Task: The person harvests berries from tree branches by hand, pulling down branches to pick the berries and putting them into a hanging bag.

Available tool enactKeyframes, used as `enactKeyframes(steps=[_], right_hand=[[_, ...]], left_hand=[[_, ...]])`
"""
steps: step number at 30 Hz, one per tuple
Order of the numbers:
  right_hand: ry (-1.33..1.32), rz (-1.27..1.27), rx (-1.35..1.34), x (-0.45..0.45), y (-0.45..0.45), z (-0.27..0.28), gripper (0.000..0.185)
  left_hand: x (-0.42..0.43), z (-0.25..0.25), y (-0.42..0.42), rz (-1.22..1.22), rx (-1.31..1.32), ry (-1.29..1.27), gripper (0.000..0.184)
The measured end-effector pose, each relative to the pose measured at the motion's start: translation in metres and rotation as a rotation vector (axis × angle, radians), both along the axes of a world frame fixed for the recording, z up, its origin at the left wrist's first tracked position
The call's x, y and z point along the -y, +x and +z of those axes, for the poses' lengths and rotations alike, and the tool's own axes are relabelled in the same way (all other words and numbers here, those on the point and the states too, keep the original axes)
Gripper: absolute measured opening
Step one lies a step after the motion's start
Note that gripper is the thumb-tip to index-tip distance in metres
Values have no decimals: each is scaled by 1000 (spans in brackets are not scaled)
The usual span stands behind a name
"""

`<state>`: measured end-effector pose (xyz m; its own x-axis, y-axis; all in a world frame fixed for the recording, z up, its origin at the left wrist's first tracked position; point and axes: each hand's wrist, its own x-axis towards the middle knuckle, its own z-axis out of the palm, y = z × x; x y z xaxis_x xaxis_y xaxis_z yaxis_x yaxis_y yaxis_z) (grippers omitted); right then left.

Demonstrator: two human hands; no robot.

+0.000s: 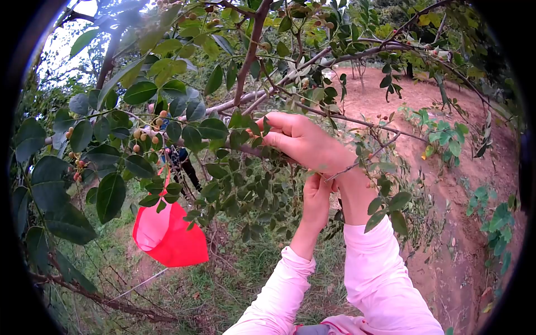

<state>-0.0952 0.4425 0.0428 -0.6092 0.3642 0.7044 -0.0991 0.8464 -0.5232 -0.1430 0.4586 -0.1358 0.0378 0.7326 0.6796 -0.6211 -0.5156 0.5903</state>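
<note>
My right hand (304, 140) reaches in among the leaves, its fingers curled together at the main branch (245, 148). What lies between its fingertips is hidden. Just below the right wrist is my left hand (317, 201), thumb and fingers closed near the tip of a thin twig (357, 162); I cannot make out what they hold. Clusters of small yellowish-brown berries (138, 134) hang among the leaves to the left. A red bag (177, 237), its mouth partly open, hangs below the branch by a red strap.
Thin branches (379, 123) cross in front of and above my hands. Behind the leaves stands another person in dark clothes (187, 166), mostly hidden. Grass (240, 290) covers the ground below, and a reddish dirt slope (458, 206) rises on the right. A bare branch (106, 301) crosses the lower left.
</note>
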Motion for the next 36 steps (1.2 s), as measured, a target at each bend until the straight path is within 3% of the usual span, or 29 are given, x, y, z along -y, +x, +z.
enactKeyframes(steps=[2, 5, 11, 14, 17, 20, 26, 29, 32, 36], right_hand=[[23, 45, -46, -1, 0, 0, 27], [-340, 221, -26, 8, 11, 2, 24], [-552, 220, -145, 28, 14, 2, 29], [-614, 98, -196, 40, 8, 7, 35], [-535, 11, -202, 33, 1, 4, 33], [-335, -107, -213, 32, -6, 5, 27], [32, -364, -241, 31, -13, -4, 21], [63, -428, -240, 38, -14, -5, 19], [195, -575, -221, 43, -17, -8, 17], [371, -587, -296, 42, -17, -16, 14]], left_hand=[[1, 1, -1, 26, -10, 8, 28], [7, 5, -1, 52, -46, -36, 29], [3, 4, 1, 66, -33, -28, 33], [3, 5, 4, 78, -4, -35, 33], [-2, -3, 3, 43, 45, -27, 32], [4, 1, 2, -6, 18, -134, 40], [7, -2, -2, -79, 11, -136, 38], [5, -3, -5, -46, -58, -128, 38], [2, -3, 4, 5, 58, -147, 25], [-1, -1, 2, -12, -16, -34, 20]])
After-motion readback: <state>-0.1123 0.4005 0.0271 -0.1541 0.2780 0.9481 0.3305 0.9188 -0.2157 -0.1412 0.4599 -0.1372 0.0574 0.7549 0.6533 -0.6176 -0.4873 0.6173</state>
